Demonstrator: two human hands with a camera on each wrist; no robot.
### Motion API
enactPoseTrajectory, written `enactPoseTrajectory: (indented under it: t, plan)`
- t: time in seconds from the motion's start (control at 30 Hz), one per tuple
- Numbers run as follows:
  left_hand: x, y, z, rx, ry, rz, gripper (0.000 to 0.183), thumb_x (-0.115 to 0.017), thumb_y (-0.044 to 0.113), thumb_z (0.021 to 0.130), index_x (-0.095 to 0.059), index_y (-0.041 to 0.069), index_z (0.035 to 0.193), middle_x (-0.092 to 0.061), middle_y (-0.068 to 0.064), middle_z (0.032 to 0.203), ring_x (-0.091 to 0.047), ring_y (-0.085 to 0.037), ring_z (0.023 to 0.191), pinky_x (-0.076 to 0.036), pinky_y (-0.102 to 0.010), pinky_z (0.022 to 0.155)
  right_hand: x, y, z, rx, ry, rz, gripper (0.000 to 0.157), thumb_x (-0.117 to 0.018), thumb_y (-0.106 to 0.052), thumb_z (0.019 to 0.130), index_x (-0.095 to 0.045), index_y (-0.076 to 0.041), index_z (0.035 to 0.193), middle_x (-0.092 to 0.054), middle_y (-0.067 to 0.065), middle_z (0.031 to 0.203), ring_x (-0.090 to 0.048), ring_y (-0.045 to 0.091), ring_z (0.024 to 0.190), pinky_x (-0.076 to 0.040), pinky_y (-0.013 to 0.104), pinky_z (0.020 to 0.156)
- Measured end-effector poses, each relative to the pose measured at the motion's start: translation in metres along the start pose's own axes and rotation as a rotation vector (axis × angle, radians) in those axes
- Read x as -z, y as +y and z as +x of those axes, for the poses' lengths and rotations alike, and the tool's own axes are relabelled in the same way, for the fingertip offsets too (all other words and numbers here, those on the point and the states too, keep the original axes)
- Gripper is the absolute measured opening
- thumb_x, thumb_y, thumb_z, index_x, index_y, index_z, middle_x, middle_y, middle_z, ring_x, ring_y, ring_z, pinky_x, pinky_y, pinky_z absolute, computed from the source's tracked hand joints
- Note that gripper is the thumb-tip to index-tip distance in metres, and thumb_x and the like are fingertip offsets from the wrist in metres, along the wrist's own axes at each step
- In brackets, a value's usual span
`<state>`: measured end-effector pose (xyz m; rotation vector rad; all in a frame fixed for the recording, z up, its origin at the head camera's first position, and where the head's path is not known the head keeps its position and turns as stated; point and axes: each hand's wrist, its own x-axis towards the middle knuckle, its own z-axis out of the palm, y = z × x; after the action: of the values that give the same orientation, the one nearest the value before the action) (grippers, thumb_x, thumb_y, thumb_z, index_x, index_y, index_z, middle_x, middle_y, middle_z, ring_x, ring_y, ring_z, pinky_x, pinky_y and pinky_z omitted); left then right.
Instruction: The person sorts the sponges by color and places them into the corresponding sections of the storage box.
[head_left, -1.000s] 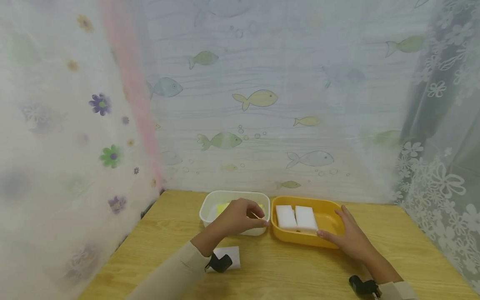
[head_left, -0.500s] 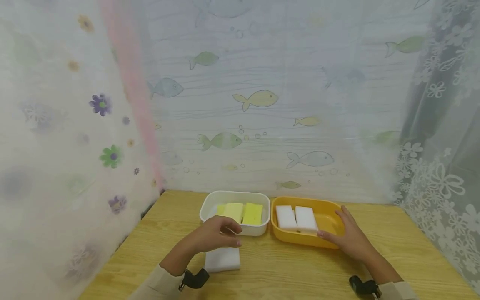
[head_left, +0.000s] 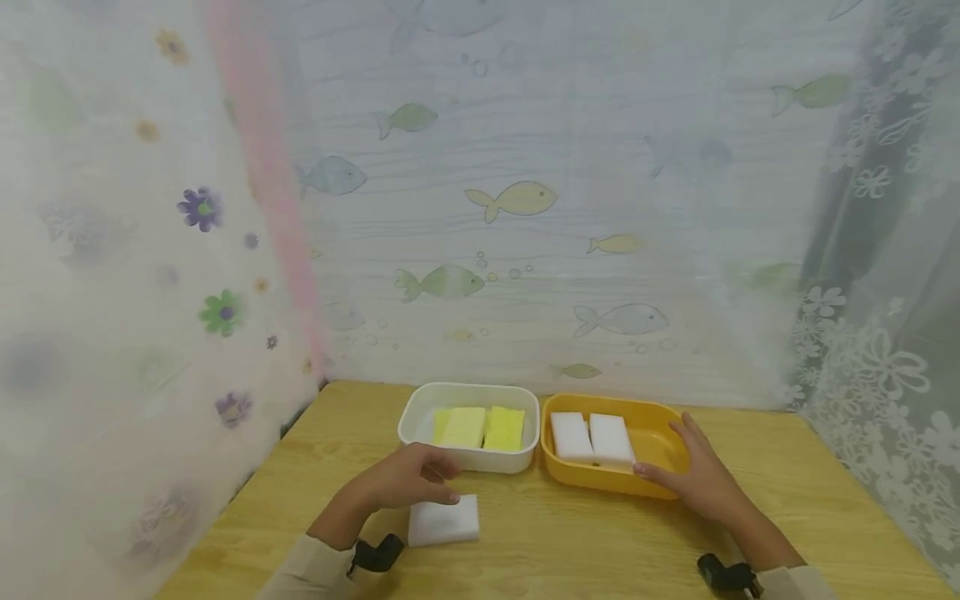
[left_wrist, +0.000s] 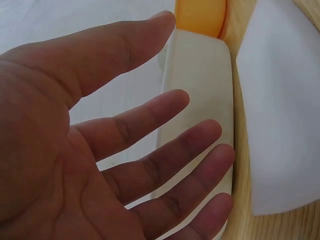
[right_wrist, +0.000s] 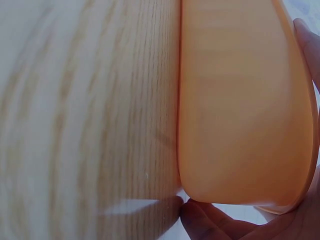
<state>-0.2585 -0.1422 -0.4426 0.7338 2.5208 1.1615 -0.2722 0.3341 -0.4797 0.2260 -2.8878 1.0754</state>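
Note:
My left hand [head_left: 397,483], fingers spread and slightly bent with nothing in them, hovers over the left side of a white sponge [head_left: 450,527] on the table. In the left wrist view the white sponge [left_wrist: 282,110] lies beyond the fingertips, beside the white tub [left_wrist: 202,75]. Behind it the white tub [head_left: 480,460] contains yellow sponges [head_left: 505,428], one paler than the others. My right hand [head_left: 705,475] grips the right end of the orange tub [head_left: 600,477], thumb at the front rim. Two white sponges [head_left: 612,439] stand side by side in that tub's left half.
The two tubs stand side by side near the back of the wood-grain table [head_left: 570,542]. A curtain printed with fish [head_left: 517,198] hangs right behind them. A flowered curtain [head_left: 217,312] closes off the left side.
My left hand has drawn back from above the white tub, down and left to the white sponge, uncovering the yellow sponges. My right hand has stayed on the orange tub.

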Motion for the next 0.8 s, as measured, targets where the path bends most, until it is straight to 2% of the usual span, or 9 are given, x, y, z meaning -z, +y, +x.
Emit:
enactPoseTrajectory:
  t: [0.3, 0.5, 0.8]
  plan:
    - [0.003, -0.01, -0.003, 0.017, 0.004, -0.021, 0.051, -0.087, 0.022, 0.085, -0.068, -0.003, 0.125, -0.072, -0.015, 0.118, -0.069, -0.031, 0.11, -0.057, -0.046, 0.096, -0.001, -0.001, 0.0, -0.007, 0.001, -0.025, 0.115, -0.07, -0.064, 0.09, -0.01, 0.0, 0.165, 0.007, 0.028, 0.171, -0.012, 0.063, 0.148, -0.024, 0.084, 0.106]
    - [0.002, -0.016, -0.003, 0.031, -0.006, -0.015, 0.045, -0.089, 0.014, 0.081, -0.07, 0.0, 0.12, -0.073, -0.013, 0.115, -0.069, -0.032, 0.11, -0.056, -0.049, 0.096, -0.001, 0.0, 0.001, -0.003, 0.004, 0.0, 0.114, -0.071, -0.062, 0.091, -0.011, -0.001, 0.165, 0.007, 0.027, 0.171, -0.012, 0.062, 0.149, -0.023, 0.084, 0.106]
    - [-0.001, -0.019, 0.0, 0.036, -0.013, 0.003, 0.046, -0.092, 0.012, 0.078, -0.07, -0.001, 0.116, -0.072, -0.012, 0.112, -0.068, -0.027, 0.105, -0.057, -0.041, 0.091, -0.002, 0.001, 0.001, 0.002, 0.016, -0.015, 0.114, -0.072, -0.062, 0.09, -0.012, 0.0, 0.165, 0.006, 0.027, 0.171, -0.013, 0.063, 0.149, -0.023, 0.083, 0.107]
